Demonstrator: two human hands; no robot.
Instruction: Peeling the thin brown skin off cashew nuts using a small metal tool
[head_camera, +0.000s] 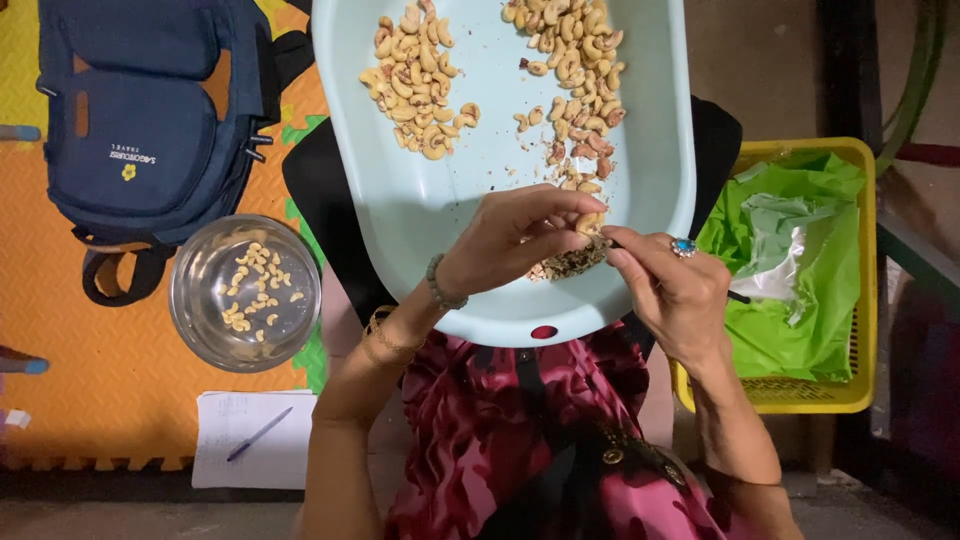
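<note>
Head camera looks down on my left hand (515, 240), fingers pinched shut on a cashew (590, 222) over the near end of the pale blue tray (420, 215). Touching it from the right, my right hand (672, 290) grips a thin dark tool; its tip meets the nut. Under my fingertips lies a small heap of peelings (572, 262). Beyond my hands sit two piles of cashews (420, 85). Left of my left wrist stands a steel bowl (245, 292) holding a few nuts.

Red-and-black patterned garment (520, 440), beaded bracelet (438, 285) (left wrist), blue-stoned ring (683, 246) (right).
</note>
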